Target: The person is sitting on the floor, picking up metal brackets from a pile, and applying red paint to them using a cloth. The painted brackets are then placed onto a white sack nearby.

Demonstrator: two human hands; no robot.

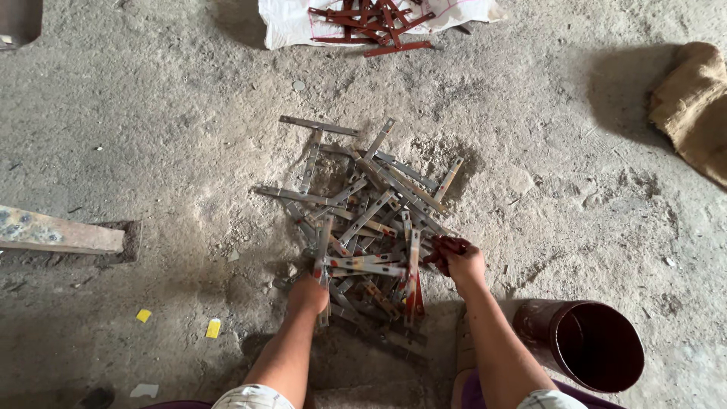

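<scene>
A heap of grey metal strips with holes lies on the concrete floor in front of me, some smeared with red paint. My left hand reaches under the near edge of the heap, its fingers hidden beneath strips. My right hand, stained dark red, rests at the heap's right edge with its fingers curled around the end of a strip. Whether the left hand grips anything cannot be seen.
A dark red can stands at my right. Red painted strips lie on a white sack at the top. A burlap sack is at far right, a wooden plank at left, yellow scraps near it.
</scene>
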